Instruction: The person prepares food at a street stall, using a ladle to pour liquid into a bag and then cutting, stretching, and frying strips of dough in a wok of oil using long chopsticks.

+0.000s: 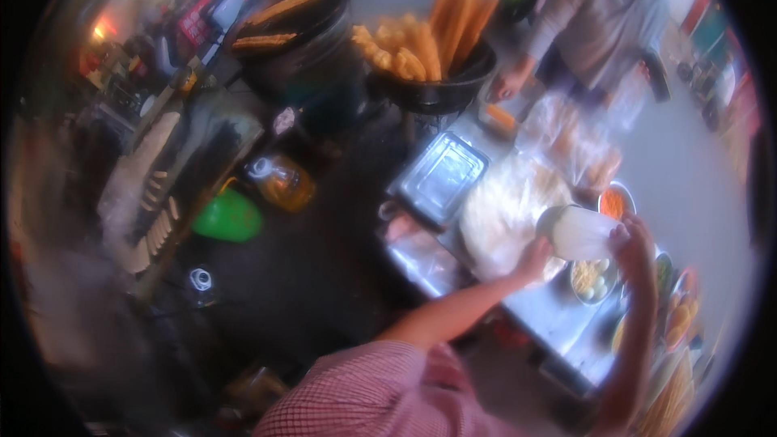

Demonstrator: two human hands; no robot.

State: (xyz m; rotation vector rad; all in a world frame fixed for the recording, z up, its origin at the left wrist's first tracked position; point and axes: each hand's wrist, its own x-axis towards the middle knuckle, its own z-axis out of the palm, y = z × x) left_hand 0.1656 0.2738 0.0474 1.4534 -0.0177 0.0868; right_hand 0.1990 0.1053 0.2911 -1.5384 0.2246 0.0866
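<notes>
A pale, translucent bag or container [581,233] is held sideways between my two hands above the stall table. My left hand [534,260] grips its greyish rounded end from below. At its other end, my right hand [632,241] has its fingers around the edge; blur hides what is inside. Under my left hand lies a large whitish bundle in clear plastic [507,209]. A bowl of shredded orange food [614,201] stands just beyond the held thing. Nearer to me is a bowl [592,282] with peeled eggs and pale shreds.
A lidded metal box [446,173] sits on the metal table [549,321]. Fried dough sticks [419,48] fill a dark basin; more lie in a black pot [291,54]. Across the table stands a person [601,24]. At left are an oil jug [282,185] and a dough board [136,194].
</notes>
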